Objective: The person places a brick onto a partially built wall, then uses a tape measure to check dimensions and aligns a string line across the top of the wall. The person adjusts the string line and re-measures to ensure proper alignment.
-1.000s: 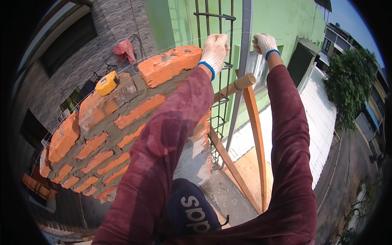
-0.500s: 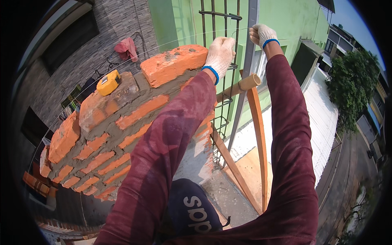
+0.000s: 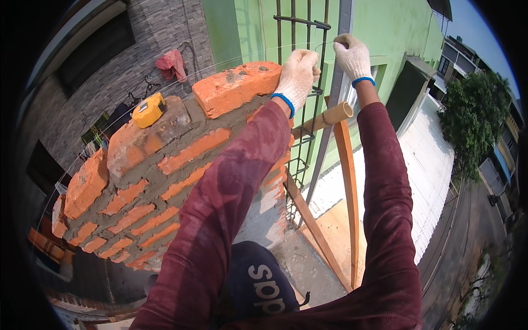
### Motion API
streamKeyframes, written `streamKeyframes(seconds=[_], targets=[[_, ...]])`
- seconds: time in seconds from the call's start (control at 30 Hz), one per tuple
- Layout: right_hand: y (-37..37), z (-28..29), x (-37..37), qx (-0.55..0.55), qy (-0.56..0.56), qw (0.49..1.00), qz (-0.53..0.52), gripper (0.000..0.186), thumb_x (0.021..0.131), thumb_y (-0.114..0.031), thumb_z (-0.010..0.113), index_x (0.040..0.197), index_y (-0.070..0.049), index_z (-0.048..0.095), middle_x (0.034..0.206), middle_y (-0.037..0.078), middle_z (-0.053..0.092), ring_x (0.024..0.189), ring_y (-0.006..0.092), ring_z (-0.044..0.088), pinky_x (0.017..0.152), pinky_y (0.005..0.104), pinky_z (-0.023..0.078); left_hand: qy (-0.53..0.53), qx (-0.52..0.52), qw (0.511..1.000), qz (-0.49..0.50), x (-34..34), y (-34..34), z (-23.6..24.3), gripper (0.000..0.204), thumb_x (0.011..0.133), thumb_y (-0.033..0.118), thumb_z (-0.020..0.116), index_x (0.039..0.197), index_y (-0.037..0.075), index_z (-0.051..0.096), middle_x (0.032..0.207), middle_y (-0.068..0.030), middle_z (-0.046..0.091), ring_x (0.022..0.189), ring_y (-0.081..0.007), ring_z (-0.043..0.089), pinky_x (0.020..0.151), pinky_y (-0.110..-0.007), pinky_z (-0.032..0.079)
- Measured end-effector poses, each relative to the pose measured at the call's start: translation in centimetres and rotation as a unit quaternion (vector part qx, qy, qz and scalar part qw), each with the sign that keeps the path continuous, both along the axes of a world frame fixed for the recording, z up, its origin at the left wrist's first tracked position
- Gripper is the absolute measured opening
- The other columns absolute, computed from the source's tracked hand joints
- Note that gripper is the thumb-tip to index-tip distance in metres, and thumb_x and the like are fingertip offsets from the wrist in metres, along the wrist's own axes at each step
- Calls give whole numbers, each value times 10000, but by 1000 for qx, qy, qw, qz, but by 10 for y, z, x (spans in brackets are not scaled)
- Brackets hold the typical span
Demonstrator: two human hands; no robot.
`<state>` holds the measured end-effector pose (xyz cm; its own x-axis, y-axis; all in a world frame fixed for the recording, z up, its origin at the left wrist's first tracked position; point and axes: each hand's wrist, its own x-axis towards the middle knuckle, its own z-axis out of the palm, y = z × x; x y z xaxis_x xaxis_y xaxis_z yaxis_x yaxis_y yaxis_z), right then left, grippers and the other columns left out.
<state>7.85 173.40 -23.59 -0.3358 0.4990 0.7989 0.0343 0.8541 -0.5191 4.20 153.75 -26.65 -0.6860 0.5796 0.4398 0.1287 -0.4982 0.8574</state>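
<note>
A thin string [image 3: 242, 55] runs above the top of the brick wall [image 3: 195, 150] toward the grey metal post [image 3: 336, 66]. My right hand [image 3: 353, 59], in a white knit glove with a blue cuff, pinches the string beside this post. My left hand [image 3: 295, 78], gloved alike, is closed next to the right end of the top orange brick [image 3: 236, 87], in front of the steel rebar cage [image 3: 293, 33]. What its fingers hold, if anything, is hidden. Grey mortar lies under that brick.
A yellow tape measure [image 3: 148, 110] sits on a brick farther left. A bamboo pole [image 3: 336, 113] and wooden braces [image 3: 345, 192] stand below my hands. Beyond are a green wall [image 3: 396, 33], a white corrugated roof [image 3: 426, 181] and a street far below at right.
My right hand has turned and come slightly lower, its fingertips now against the post's front. The left hand's fingers have shifted a little beside the brick. The view has moved slightly.
</note>
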Motion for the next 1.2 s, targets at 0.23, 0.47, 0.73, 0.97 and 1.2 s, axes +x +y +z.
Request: streamKeyframes(seconds=[0.23,0.47,0.73,0.97,1.2], targets=[[-46,-40,-22,-20,77,991,103,317,872,-261,692,1142,-113,766,1082,164,752,999,339,718,897,395,555,-158,78,984,-22,4,7,4,273,987,183,583,1195,28,497,848,-32,510,664,-134,552,625,-275,537],[-45,-36,-48,63,63,995,53,281,933,-321,667,1112,-128,765,1082,139,743,1023,365,689,897,419,545,-104,18,993,-49,-2,-13,15,273,981,204,614,1167,30,516,842,-33,525,683,-137,579,636,-271,548],[-60,-26,-32,100,-133,985,-46,272,932,-353,626,1067,-161,765,1001,148,744,977,366,697,861,463,551,642,-92,541,535,-2,-81,77,511,911,424,631,1296,88,644,1051,-126,684,925,-336,670,890,-495,529],[-51,-26,-34,140,-84,986,-23,276,922,-353,637,1021,-139,781,977,161,745,944,379,704,850,477,558,526,-490,652,239,-3,-99,115,527,959,443,477,1233,48,694,1047,-142,733,936,-280,695,871,-412,537],[-44,-32,-56,-142,150,972,115,282,902,-256,693,997,-3,772,809,147,749,709,225,729,671,347,576,596,-521,551,265,15,-82,130,433,941,389,533,1178,88,734,1032,-153,741,908,-312,714,821,-443,574]])
